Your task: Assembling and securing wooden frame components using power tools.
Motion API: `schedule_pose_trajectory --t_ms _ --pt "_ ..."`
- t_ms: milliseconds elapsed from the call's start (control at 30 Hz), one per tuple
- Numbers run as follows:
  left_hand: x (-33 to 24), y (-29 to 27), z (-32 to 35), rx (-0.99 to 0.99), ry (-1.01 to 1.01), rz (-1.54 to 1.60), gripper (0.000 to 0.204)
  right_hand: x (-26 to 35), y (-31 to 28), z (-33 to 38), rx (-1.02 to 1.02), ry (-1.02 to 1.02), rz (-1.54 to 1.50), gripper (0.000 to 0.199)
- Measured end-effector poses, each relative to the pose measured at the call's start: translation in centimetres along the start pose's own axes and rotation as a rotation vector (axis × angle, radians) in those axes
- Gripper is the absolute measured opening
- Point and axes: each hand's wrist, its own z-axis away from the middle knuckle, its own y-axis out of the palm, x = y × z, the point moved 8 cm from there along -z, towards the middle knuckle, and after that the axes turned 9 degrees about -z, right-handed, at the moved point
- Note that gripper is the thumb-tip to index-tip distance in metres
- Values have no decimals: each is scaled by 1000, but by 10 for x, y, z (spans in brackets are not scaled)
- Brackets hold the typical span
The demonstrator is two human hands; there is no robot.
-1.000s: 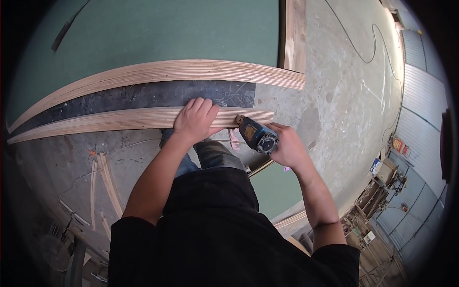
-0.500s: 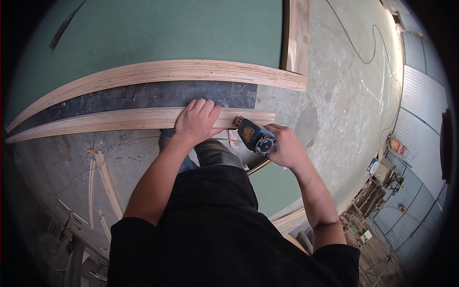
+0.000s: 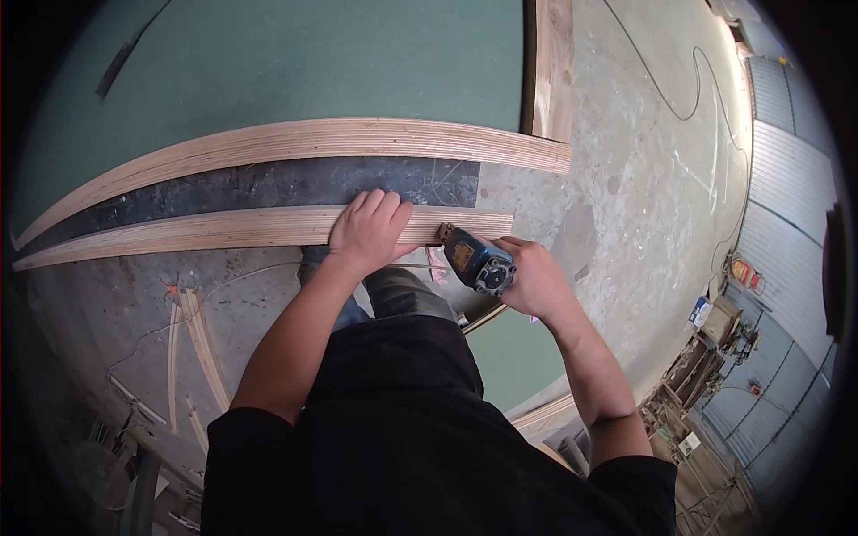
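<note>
My left hand (image 3: 368, 234) is wrapped over the near edge piece (image 3: 223, 230), a long laminated wood strip that narrows toward the far left. My right hand (image 3: 534, 281) grips a blue and black air nail gun (image 3: 474, 261). Its nose meets the near side of that strip, close to the right end and to the right of my left hand. The gun's handle is mostly hidden by my fingers. Beyond lies a second laminated strip (image 3: 357, 138), with a dark board (image 3: 304, 183) showing between the two.
A green panel (image 3: 357, 54) fills the far side, bordered by a wooden beam (image 3: 552, 76). Thin wood strips (image 3: 204, 344) lie on the floor at left. Another green panel (image 3: 518, 353) is near my legs. A hose (image 3: 699, 80) runs across the concrete at right.
The view has shifted slightly, so the strips sit a little lower. Both hands keep their holds, and the nail gun stays at nearly the same spot on the strip.
</note>
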Motion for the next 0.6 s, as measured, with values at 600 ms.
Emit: schedule_pose_trajectory --t_ms 600 --pt "1 -1 1 -43 -11 0 53 15 9 -4 -25 -94 -33 39"
